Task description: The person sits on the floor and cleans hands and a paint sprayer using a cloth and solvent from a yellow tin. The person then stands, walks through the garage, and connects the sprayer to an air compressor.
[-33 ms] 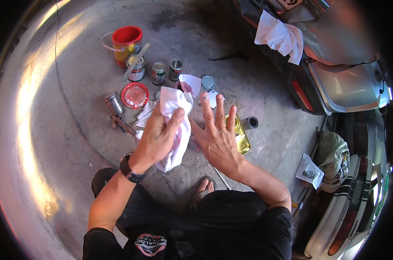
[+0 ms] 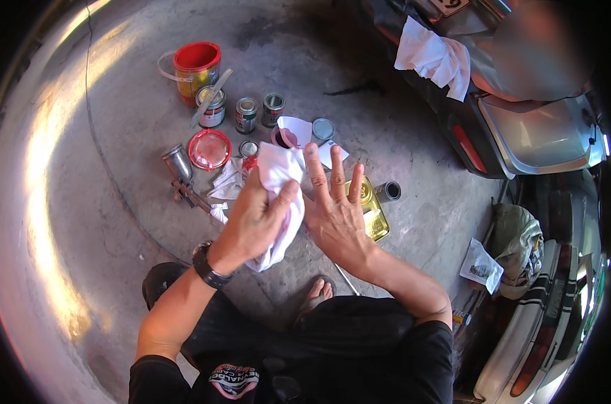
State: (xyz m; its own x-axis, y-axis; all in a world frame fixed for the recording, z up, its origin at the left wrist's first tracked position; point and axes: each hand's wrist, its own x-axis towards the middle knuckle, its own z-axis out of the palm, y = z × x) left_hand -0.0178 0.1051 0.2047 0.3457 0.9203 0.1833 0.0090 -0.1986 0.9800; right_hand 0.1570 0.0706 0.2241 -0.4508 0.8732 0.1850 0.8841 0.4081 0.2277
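My left hand grips a bunched white cloth, its thumb pressed over the fabric. Against the cloth's right side is my right hand, its fingers spread and pointing away from me; the thumb is partly hidden by the cloth. Beyond the hands stand small paint cans and a white paper cone in a dark-red-stained cup. To the right of my right hand lies a gold rectangular tin, partly covered by the fingers. A spray gun with a metal cup rests on the floor to the left.
A red-rimmed bucket stands at the back, with a stirring stick across a can before it. A red-edged lid lies nearer. A dark open can sits beside the tin. Vehicle parts line the right side; a hose crosses the left floor.
My left hand and the cloth have shifted slightly right, toward the right hand, uncovering more of the items behind. My right hand has moved slightly left.
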